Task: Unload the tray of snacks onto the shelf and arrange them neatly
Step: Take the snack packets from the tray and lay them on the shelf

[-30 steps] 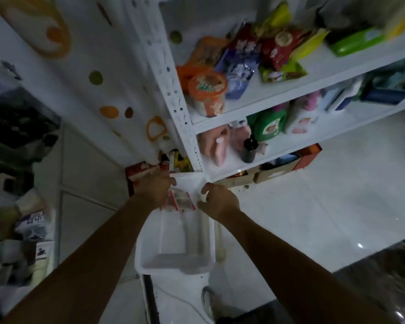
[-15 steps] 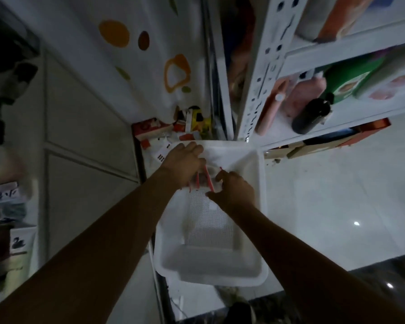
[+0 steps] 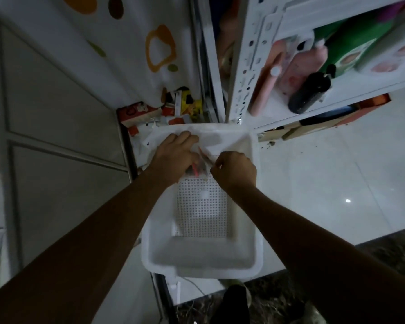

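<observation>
White perforated plastic tray sits just before the shelf, its far end holding a clear, red-edged snack packet. The left hand curls its fingers over the packet, and the right hand pinches the packet's edge with bent fingertips.

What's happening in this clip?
A person has both hands in a white tray beside the shelf. The left hand and right hand grip small red-edged snack packets at its far end; the rest of its perforated bottom shows bare. The packets are not yet out of the tray.
</observation>
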